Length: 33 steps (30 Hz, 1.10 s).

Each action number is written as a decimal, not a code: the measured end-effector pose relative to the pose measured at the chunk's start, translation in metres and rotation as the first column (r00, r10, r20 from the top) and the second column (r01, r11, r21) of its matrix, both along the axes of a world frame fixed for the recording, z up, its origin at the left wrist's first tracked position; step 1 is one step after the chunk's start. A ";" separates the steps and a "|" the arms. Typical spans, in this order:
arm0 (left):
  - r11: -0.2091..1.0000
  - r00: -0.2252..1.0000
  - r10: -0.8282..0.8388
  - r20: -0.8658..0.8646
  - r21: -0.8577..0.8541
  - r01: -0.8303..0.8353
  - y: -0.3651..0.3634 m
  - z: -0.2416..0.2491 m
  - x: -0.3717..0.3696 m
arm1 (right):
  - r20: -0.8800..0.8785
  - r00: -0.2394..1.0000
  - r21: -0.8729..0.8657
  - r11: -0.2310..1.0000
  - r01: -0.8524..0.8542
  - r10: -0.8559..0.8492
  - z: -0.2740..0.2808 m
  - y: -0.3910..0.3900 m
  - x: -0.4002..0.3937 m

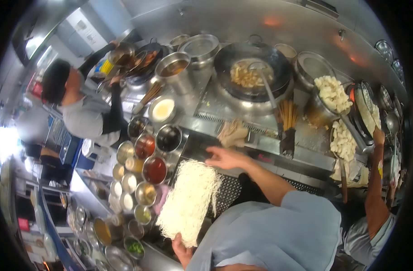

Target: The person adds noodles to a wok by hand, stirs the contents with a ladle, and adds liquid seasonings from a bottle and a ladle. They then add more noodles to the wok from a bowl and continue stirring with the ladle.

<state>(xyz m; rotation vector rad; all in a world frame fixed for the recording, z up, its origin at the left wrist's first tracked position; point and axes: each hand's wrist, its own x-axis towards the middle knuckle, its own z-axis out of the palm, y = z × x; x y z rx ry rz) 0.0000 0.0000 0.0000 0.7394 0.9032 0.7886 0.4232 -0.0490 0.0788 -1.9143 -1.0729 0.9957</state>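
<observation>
A large rectangular slab of pale dried noodles [186,198] is held out in front of my body, loose strands fraying along its right edge. At its lower end, my left hand [182,250] grips the noodles, thumb on top and the other fingers mostly hidden underneath. My right hand [225,158] is by the slab's upper end with fingers stretched out, seeming apart from it and holding nothing. Just beyond that hand, a crumpled cloth [233,133] rests on the stove's front edge. Several steel pots of sauces, one with red sauce [155,170], stand left of the slab.
A wok [253,72] holds browned food and a ladle. Bamboo brushes [288,115] stand by the stove. Right, a co-worker's arm [377,180] reaches to a pan near cauliflower-like white pieces [333,93]. Left, another co-worker [82,108] handles pans at a second wok.
</observation>
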 end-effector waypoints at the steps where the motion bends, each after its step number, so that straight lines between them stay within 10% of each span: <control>1: 0.998 0.998 -0.055 0.008 0.014 0.055 0.016 -0.008 -0.003 | 0.069 0.990 0.092 0.989 0.119 -0.125 0.012 -0.012 0.003; 3: 0.992 0.991 -0.125 -0.055 -0.020 0.124 -0.009 0.020 0.040 | 0.285 0.847 0.279 0.884 0.375 -0.449 0.013 -0.082 0.058; 7: 0.986 0.983 -0.164 -0.080 -0.001 0.164 0.022 0.066 0.192 | 0.704 0.452 0.140 0.730 0.668 -0.549 0.016 -0.109 0.146; 9: 0.972 0.975 -0.217 -0.048 0.079 0.221 0.041 0.053 0.236 | 0.507 0.517 0.099 0.643 0.760 -0.690 -0.017 -0.120 0.182; 11: 0.976 0.977 -0.210 0.022 -0.045 0.211 0.055 0.065 0.306 | -0.063 0.589 0.056 0.586 0.808 -0.806 -0.054 -0.133 0.193; 14: 0.933 0.928 -0.357 0.104 -0.004 0.359 0.065 0.099 0.419 | -0.496 0.519 0.113 0.540 0.834 -0.696 -0.030 -0.156 0.186; 18: 0.892 0.862 -0.447 0.238 0.049 0.449 0.062 0.106 0.577 | -0.773 0.320 0.147 0.335 0.931 -0.548 -0.010 -0.176 0.183; 22: 0.819 0.735 -0.571 0.365 0.191 0.541 0.042 0.055 0.690 | -0.687 0.446 0.229 0.412 0.882 -0.574 0.027 -0.203 0.197; 25: 0.718 0.763 -0.579 0.287 -0.263 0.644 0.021 0.082 0.694 | -0.754 0.470 0.274 0.430 0.860 -0.460 0.039 -0.204 0.198; 33: 0.475 0.467 -0.856 0.221 -0.022 0.880 0.054 0.104 0.511 | -0.380 0.689 0.163 0.688 0.707 -0.617 0.081 -0.113 0.260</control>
